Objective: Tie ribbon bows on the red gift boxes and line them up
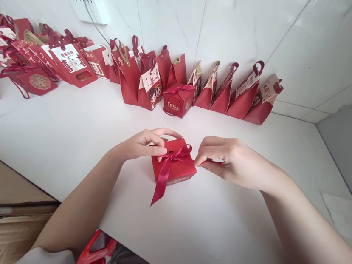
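Observation:
A small red gift box [177, 176] sits on the white table in front of me. Across its top runs a dark red satin ribbon [163, 174], tied at the middle, with one loop to the right and a tail hanging over the front. My left hand [148, 144] rests at the box's left side, its thumb and fingers pinching the ribbon near the knot. To the right of the box, my right hand [224, 159] is closed on the other ribbon end, which is stretched out from the knot.
Red gift boxes [222, 95] stand in a row along the tiled wall, one with a ribbon bow [178, 100]. More boxes [72, 63] crowd the left side. A socket panel [88, 6] with a cable is on the wall. An open cardboard box [7, 222] stands below the table's left edge.

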A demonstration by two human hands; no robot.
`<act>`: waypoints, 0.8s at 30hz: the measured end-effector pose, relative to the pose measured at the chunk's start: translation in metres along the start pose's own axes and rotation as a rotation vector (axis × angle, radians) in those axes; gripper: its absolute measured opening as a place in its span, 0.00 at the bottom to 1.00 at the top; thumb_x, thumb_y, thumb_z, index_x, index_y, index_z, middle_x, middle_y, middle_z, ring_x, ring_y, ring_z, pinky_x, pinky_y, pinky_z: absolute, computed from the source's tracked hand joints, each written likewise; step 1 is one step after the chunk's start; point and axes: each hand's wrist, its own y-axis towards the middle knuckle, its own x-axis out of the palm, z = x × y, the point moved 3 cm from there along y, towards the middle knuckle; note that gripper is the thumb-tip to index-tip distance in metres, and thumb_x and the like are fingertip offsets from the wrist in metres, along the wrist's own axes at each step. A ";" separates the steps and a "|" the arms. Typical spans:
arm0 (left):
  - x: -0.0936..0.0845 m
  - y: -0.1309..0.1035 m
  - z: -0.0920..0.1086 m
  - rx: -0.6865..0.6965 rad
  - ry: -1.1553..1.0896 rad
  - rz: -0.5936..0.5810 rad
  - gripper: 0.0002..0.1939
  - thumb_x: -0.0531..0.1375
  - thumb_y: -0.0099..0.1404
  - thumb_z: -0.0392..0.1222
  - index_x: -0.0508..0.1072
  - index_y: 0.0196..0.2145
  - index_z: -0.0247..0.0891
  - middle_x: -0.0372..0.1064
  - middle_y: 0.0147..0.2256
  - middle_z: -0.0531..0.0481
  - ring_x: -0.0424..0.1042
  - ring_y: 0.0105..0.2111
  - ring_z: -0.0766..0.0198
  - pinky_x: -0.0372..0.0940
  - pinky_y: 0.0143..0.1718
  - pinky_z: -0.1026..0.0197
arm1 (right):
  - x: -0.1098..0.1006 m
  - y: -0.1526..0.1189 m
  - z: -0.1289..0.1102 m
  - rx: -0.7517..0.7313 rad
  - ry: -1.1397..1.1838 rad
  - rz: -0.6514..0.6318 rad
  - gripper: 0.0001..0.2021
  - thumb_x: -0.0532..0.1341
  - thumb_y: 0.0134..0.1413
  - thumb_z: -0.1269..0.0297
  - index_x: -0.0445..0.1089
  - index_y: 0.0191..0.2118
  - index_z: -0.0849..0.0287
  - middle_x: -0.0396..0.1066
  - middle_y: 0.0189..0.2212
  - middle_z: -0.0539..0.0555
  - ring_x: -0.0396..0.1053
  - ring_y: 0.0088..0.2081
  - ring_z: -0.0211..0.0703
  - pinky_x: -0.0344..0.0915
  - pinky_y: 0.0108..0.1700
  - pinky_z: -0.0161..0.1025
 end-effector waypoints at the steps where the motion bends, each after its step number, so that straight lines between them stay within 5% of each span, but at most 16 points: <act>1: 0.000 0.000 0.000 -0.016 0.003 0.009 0.17 0.60 0.65 0.48 0.73 0.23 0.35 0.64 0.59 0.44 0.64 0.58 0.48 0.62 0.57 0.52 | -0.001 -0.001 -0.002 -0.017 -0.037 -0.001 0.09 0.55 0.61 0.74 0.72 0.35 0.57 0.71 0.35 0.53 0.68 0.30 0.38 0.60 0.31 0.36; 8: -0.002 0.001 0.000 0.023 0.029 0.002 0.14 0.60 0.65 0.45 0.75 0.23 0.36 0.63 0.60 0.46 0.61 0.61 0.49 0.52 0.65 0.48 | -0.006 -0.006 -0.020 -0.083 -0.320 -0.056 0.13 0.52 0.63 0.75 0.70 0.31 0.57 0.69 0.29 0.53 0.63 0.26 0.39 0.54 0.29 0.39; 13: 0.005 0.004 -0.005 -0.003 -0.026 -0.060 0.15 0.59 0.65 0.46 0.74 0.24 0.35 0.63 0.59 0.43 0.64 0.59 0.47 0.62 0.57 0.50 | -0.006 -0.011 -0.015 0.035 -0.229 -0.170 0.12 0.54 0.57 0.77 0.70 0.30 0.55 0.70 0.30 0.50 0.65 0.26 0.38 0.56 0.29 0.38; 18: 0.013 0.008 -0.008 0.016 -0.057 -0.061 0.17 0.60 0.65 0.47 0.72 0.22 0.35 0.65 0.58 0.42 0.66 0.57 0.47 0.62 0.56 0.52 | -0.010 -0.020 -0.011 0.157 -0.067 -0.334 0.08 0.59 0.56 0.72 0.73 0.32 0.52 0.72 0.33 0.49 0.67 0.28 0.38 0.58 0.29 0.37; 20: 0.014 0.009 -0.008 0.014 -0.063 -0.055 0.15 0.61 0.64 0.45 0.72 0.22 0.34 0.65 0.58 0.43 0.66 0.56 0.49 0.62 0.56 0.53 | -0.011 -0.019 -0.013 0.175 -0.024 -0.307 0.02 0.63 0.57 0.64 0.71 0.36 0.53 0.71 0.35 0.50 0.68 0.30 0.39 0.59 0.31 0.38; 24: 0.014 0.009 -0.009 -0.003 -0.064 -0.050 0.16 0.61 0.64 0.45 0.72 0.22 0.35 0.64 0.58 0.46 0.67 0.55 0.51 0.60 0.57 0.53 | -0.004 -0.004 -0.016 0.206 -0.065 -0.053 0.09 0.59 0.62 0.56 0.67 0.36 0.56 0.69 0.34 0.51 0.65 0.29 0.39 0.59 0.32 0.37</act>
